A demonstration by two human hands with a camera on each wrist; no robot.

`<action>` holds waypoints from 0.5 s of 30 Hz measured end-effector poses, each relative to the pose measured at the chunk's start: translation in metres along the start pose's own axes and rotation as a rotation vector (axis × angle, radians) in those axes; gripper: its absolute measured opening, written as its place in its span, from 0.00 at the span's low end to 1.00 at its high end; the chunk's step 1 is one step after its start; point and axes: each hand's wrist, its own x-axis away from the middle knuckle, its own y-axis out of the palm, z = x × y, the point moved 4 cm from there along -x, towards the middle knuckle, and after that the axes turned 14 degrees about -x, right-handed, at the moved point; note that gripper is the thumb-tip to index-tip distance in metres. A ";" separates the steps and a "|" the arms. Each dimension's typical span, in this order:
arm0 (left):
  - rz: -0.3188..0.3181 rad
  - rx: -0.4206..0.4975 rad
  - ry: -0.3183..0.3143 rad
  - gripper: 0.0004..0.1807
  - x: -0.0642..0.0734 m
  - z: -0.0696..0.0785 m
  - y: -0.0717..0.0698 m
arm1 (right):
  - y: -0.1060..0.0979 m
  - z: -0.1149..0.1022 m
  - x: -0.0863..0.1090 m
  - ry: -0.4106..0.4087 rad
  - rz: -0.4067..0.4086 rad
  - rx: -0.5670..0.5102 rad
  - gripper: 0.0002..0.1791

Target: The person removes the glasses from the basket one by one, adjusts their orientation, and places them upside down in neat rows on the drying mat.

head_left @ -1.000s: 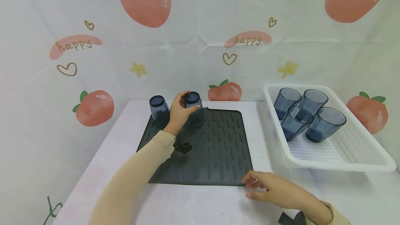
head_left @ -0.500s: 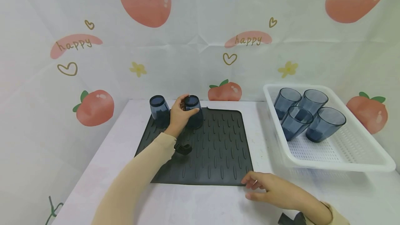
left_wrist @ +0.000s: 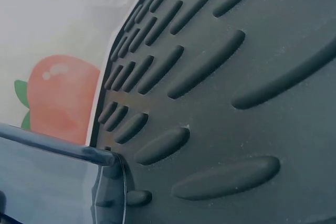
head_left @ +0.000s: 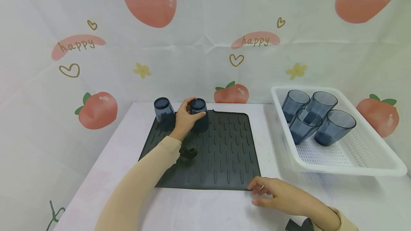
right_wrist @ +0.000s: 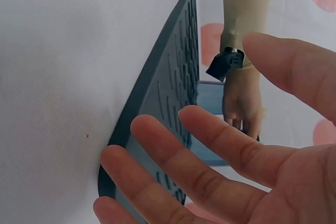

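My left hand (head_left: pixel 185 119) grips a blue glass (head_left: pixel 200 122) that stands upside down at the back of the black ribbed mat (head_left: pixel 224 152). Thumb and fingers lie around its upper part. Just left of that hand, a second blue glass (head_left: pixel 164 115) is also upside down on the mat. In the left wrist view a part of the held glass (left_wrist: pixel 47 171) shows at the lower left, against the mat's ridges. My right hand (head_left: pixel 279 193) hovers by the mat's front right corner, fingers loosely bent and holding nothing. The right wrist view shows its fingers (right_wrist: pixel 210 182) spread apart.
To the right sits a white perforated basket (head_left: pixel 369 168) with several blue glasses (head_left: pixel 303 126) grouped at its left end, mouths up and leaning. A white printed cloth (head_left: pixel 192 63) hangs behind the white table (head_left: pixel 199 209).
My left hand has lowered the glass a little onto the mat, and over the last half second it has stayed there. The right hand has barely moved.
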 end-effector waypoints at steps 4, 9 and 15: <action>-0.005 0.007 0.014 0.38 -0.001 -0.002 0.000 | 0.000 0.000 0.000 0.000 -0.004 0.002 0.19; -0.023 0.033 0.034 0.38 0.000 -0.004 0.000 | 0.001 0.001 -0.001 -0.006 -0.001 0.015 0.19; -0.056 0.057 0.038 0.39 0.001 -0.001 0.000 | 0.002 0.004 -0.002 -0.006 0.000 0.018 0.19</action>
